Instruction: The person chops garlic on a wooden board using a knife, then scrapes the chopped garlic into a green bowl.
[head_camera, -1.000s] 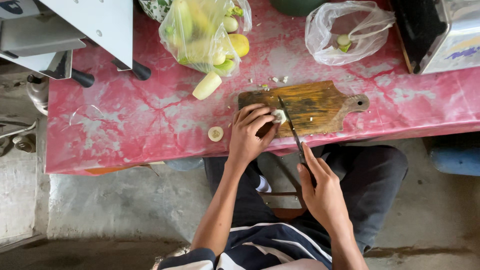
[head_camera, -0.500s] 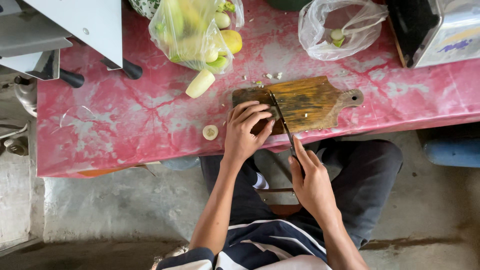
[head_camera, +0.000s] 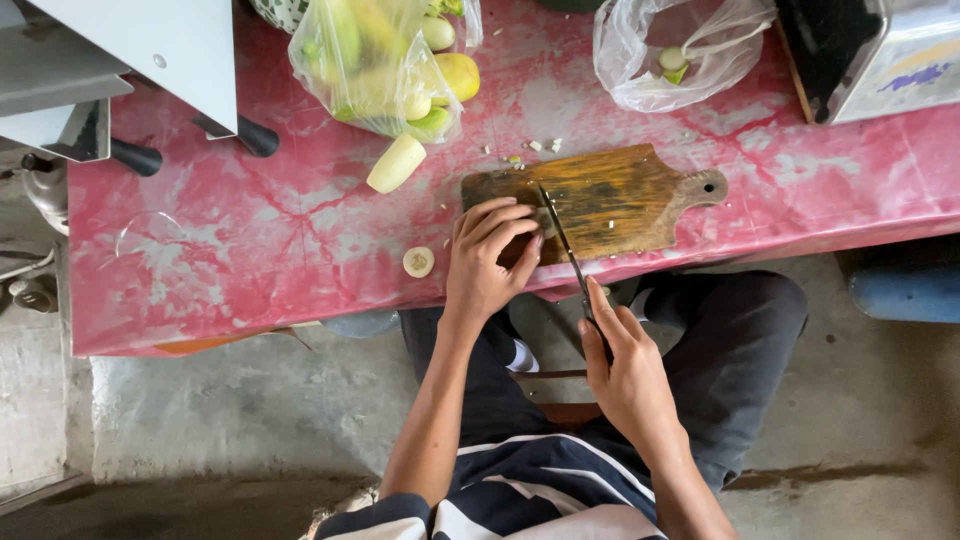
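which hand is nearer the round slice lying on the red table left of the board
Left. The left hand rests on the cutting board, just right of the round slice. The right hand holds the knife farther right, below the table edge.

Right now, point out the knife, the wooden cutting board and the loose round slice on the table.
knife (head_camera: 562, 235), head view, middle of the blade.
wooden cutting board (head_camera: 630, 195), head view, bare centre.
round slice (head_camera: 418, 262), head view, its cut face.
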